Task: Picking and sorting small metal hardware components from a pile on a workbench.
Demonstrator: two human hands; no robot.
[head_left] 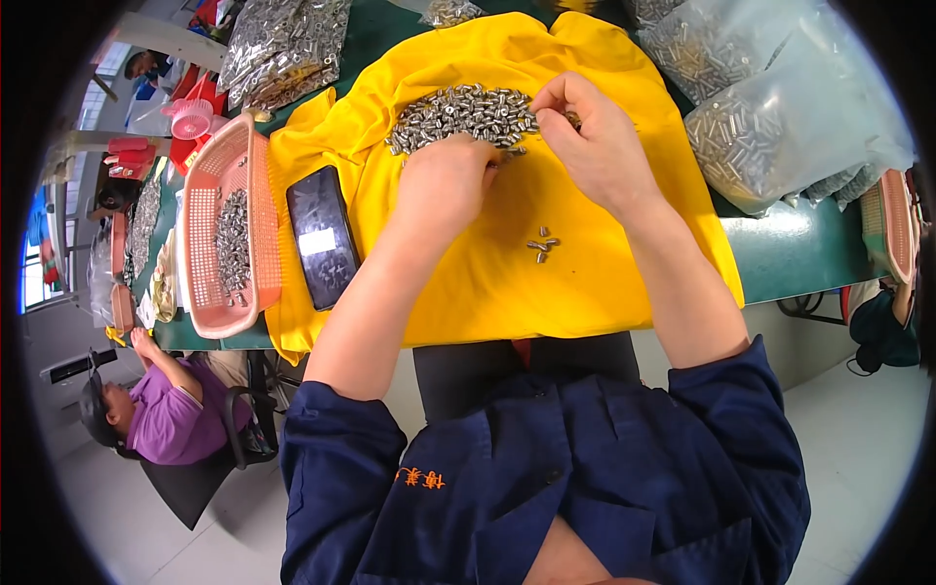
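A heap of small silver metal cylinders [466, 112] lies on a yellow cloth [595, 283] spread over the green table. My left hand [447, 180] rests at the heap's near edge, fingers curled down among the pieces. My right hand [590, 132] is at the heap's right side, fingertips pinched together on some of the small pieces. A few loose cylinders [542, 244] lie apart on the cloth, nearer to me, between my forearms.
A dark phone [322, 234] lies at the cloth's left edge. Beside it stands a pink perforated basket [200, 253] holding more metal pieces. Clear bags of parts [770, 107] sit at the back right, others at the back left [283, 44]. A seated person in purple [161, 409] is at lower left.
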